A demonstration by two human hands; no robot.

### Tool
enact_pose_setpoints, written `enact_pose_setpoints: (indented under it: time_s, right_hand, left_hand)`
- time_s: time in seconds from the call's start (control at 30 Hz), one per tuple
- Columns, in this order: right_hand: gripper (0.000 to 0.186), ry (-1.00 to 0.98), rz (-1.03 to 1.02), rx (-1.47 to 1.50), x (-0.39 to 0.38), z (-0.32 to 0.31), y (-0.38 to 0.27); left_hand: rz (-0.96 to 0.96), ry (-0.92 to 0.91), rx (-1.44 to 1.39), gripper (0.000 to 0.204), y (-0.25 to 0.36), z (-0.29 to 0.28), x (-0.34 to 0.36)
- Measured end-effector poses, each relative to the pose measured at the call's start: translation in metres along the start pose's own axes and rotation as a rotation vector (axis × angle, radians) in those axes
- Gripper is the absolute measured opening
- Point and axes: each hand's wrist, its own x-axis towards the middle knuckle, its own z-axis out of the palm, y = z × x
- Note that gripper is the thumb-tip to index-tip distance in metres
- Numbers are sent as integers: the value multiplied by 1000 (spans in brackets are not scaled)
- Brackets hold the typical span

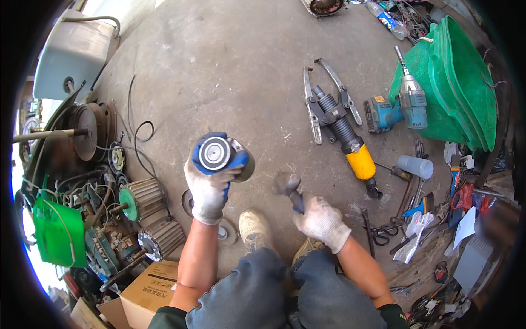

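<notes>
My left hand, in a white work glove with blue fingers, grips a dark metal rotor. A round bearing on its end faces up, and the fingers wrap around the body. To the right, my gloved right hand is closed round the handle of a hammer. The hammer's head is smeared by motion and points toward the rotor, apart from it. Both hands are above the floor, in front of my knees. Between my left forearm and shoe lies a round metal disc, partly hidden by the arm.
A hydraulic puller with a yellow body lies right of centre. Beyond it are a teal impact wrench and green plastic tubs. Scattered hand tools, including scissors, lie right. Left are finned motor parts and a cardboard box.
</notes>
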Motion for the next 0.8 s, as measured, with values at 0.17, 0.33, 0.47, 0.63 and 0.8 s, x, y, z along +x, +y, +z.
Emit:
enact_pose_setpoints:
  time_s: [0.17, 0.33, 0.47, 0.63, 0.8]
  right_hand:
    - [14, 282, -613, -290, -42, 43, 95]
    - [14, 41, 37, 533, -30, -1, 133]
    - [24, 174, 79, 378, -9, -2, 193]
    - [33, 46, 223, 341, -2, -31, 225]
    - [35, -1, 243, 375, 16, -42, 264]
  left_hand:
    - [279, -69, 322, 23, -116, -22, -19]
    - [-466, 33, -863, 15, -152, 17, 10]
    - [-641, 21, -914, 13, -199, 60, 9]
    - [-640, -7, -925, 17, -231, 93, 7]
    - [-737, -102, -983, 18, -233, 106, 6]
